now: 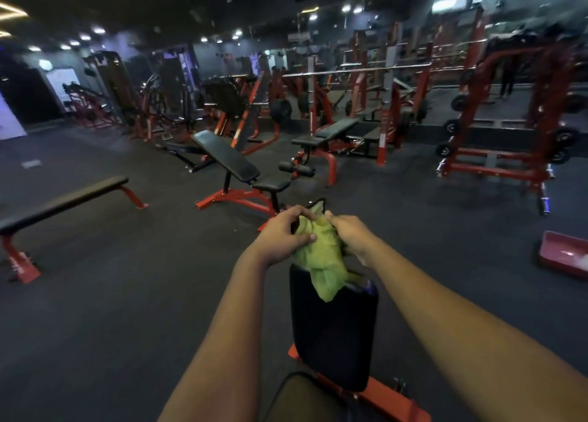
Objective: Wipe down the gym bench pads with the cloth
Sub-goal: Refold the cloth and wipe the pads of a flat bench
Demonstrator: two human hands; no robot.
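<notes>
Left hand (283,238) and right hand (348,234): held close together above the near bench pad, both gripping a bunched yellow-green cloth (323,259), fingers curled into its upper folds. Cloth: long axis running from the hands down toward the viewer, its loose lower point draped onto the top edge of the pad. Bench pad (334,332): black, glossy, narrow, long axis running away from the viewer, far end under the hands; red frame (381,396) showing beneath its near end. Floor (127,294): dark rubber matting, open on both sides of the pad. Flat bench (63,202) at left, well apart. Incline bench (229,157) ahead. Red tray (563,256) on the floor at right. Red racks (509,103) along the dim far wall.
</notes>
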